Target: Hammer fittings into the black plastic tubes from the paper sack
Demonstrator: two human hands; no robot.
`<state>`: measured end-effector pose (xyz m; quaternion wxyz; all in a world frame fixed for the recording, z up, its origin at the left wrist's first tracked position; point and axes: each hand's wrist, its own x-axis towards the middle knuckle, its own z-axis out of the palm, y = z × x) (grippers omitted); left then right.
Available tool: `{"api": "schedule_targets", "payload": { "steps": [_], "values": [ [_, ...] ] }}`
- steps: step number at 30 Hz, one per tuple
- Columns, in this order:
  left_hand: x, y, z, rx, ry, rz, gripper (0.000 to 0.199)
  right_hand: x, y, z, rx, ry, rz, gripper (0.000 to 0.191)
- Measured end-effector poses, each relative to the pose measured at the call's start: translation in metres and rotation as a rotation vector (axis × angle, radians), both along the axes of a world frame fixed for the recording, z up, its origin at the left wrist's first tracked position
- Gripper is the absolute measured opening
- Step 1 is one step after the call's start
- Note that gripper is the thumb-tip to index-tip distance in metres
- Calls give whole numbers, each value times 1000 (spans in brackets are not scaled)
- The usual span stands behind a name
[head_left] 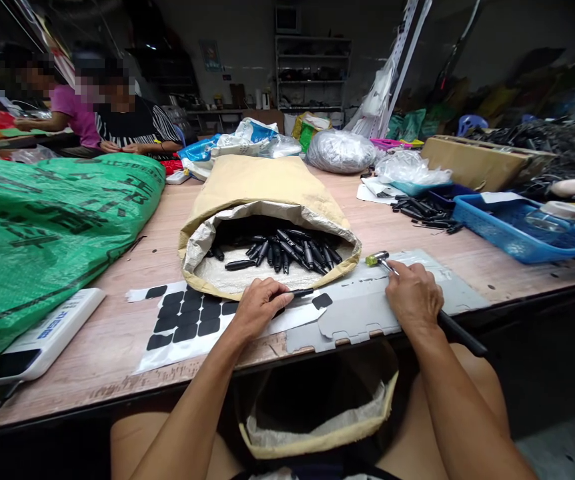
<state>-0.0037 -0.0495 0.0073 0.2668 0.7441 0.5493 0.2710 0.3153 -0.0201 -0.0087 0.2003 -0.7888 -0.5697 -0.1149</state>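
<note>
My left hand (257, 305) grips a slim black plastic part (301, 293) lying flat on the table's front edge. My right hand (414, 297) holds a small hammer (378, 259) with a yellow-green and metal head; its black handle sticks out behind my wrist. Between the hands lies a grey cardboard sheet (362, 313). Just beyond, a tan paper sack (262, 193) lies open on its side with several black parts (287, 253) spilling from its mouth. A white backing sheet with black adhesive pads (187, 320) lies left of my left hand.
A bulging green woven bag (42, 233) fills the left of the table, a white device (42, 337) at its foot. A blue basket (522, 230) and cardboard box (477, 160) stand right. An open sack (317, 413) sits between my knees. Two people sit far left.
</note>
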Motion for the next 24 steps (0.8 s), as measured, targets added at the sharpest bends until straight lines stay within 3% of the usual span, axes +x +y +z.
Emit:
{"api": "schedule_targets", "payload": {
  "steps": [4,7,11,14,16,21,24],
  "values": [
    [-1,4,-2,13,38,-18,31,-2,-2,-1,20,-33,9,35],
    [1,-6,7,20,47,-20,32,-2,-1,-1,24,-45,8,34],
    [17,-56,33,-80,-81,-140,29,-1,-1,-2,33,-62,17,35],
    [38,-99,34,-259,-44,-335,23,-1,0,-4,36,-71,22,35],
    [52,-116,16,-315,90,-351,18,-1,0,-5,37,-78,24,35],
    [70,-117,-60,-477,445,-181,30,0,0,-5,33,-88,23,34],
    [73,-114,-84,-554,462,-153,41,0,0,-5,31,-83,21,34]
  ]
}}
